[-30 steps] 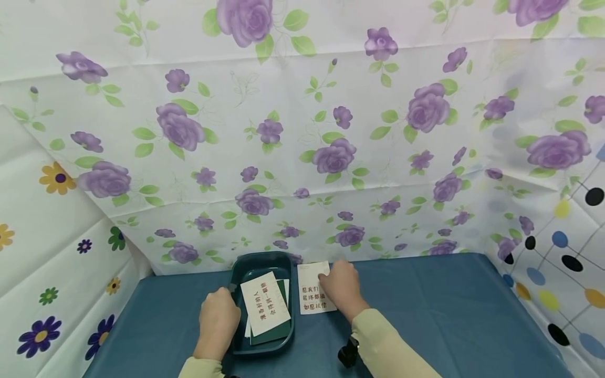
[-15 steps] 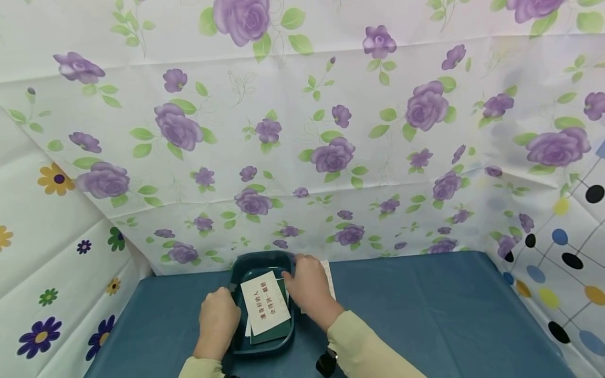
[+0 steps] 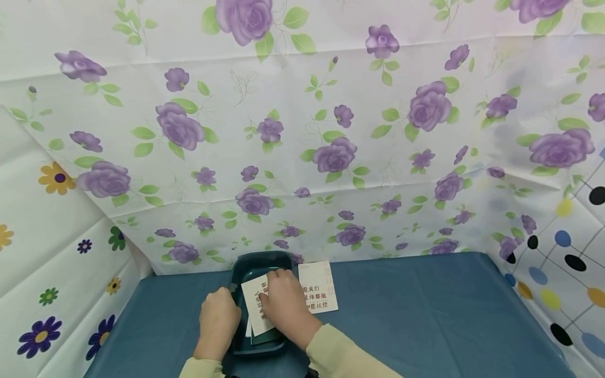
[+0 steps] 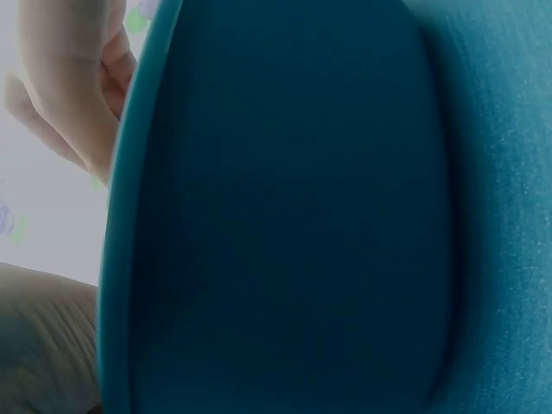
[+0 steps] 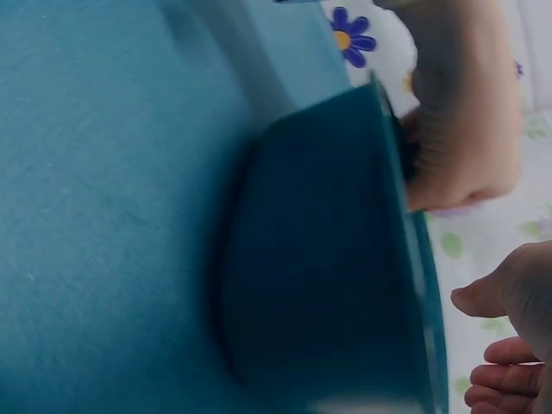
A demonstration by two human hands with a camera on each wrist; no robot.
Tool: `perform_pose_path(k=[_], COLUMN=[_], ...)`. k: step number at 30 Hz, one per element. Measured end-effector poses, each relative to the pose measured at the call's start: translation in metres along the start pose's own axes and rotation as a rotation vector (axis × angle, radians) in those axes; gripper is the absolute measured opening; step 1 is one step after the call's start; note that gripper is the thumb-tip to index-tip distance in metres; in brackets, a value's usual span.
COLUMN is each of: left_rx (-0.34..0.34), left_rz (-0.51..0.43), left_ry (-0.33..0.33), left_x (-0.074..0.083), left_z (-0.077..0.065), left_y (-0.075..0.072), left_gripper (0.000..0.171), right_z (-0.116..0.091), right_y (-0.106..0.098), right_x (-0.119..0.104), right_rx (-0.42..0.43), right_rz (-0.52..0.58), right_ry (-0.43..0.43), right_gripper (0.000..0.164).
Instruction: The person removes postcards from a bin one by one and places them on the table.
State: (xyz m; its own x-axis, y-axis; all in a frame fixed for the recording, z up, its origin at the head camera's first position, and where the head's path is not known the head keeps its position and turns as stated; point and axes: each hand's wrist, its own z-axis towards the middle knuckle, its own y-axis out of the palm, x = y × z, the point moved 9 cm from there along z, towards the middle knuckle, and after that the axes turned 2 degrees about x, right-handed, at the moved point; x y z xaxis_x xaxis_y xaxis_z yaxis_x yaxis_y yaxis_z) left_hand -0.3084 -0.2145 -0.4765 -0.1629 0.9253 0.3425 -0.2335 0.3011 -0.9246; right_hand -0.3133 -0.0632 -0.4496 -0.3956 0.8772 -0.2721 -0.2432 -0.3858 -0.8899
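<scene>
A dark teal plastic tray sits on the table in the head view. My left hand grips its left rim. Inside lie a white card with printed characters and a dark green card, with another white edge below. Over the tray is my right hand, covering the right part of the white card. In the right wrist view my right hand has its thumb apart from loosely bent fingers, with nothing between them. To the tray's right a second white card lies flat, its left edge partly hidden.
A blue cloth covers the table. Behind it hangs a white curtain with purple flowers. Patterned sheets stand at the left and right sides. The tray's wall fills most of the left wrist view.
My right hand has moved left, from the card on the table to above the cards in the tray. The left hand has stayed at the tray's rim.
</scene>
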Motion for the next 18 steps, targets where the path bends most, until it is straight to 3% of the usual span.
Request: perform_pose_path(k=[9,18], left_rx=[0.021,-0.016], left_rz=[-0.014,-0.080], left_ry=[0.010,-0.046], left_x=[0.002,-0.010], left_z=[0.001,0.003], left_y=[-0.001,-0.001], left_gripper=[0.009,0.005], right_z=[-0.006,-0.007], right_y=[0.029,0.049], right_x=[-0.003,0.003], right_rx=[-0.107,-0.162], right_rz=[-0.047,-0.193], right_ry=[-0.010,0.026], right_gripper=[0.041,0.066])
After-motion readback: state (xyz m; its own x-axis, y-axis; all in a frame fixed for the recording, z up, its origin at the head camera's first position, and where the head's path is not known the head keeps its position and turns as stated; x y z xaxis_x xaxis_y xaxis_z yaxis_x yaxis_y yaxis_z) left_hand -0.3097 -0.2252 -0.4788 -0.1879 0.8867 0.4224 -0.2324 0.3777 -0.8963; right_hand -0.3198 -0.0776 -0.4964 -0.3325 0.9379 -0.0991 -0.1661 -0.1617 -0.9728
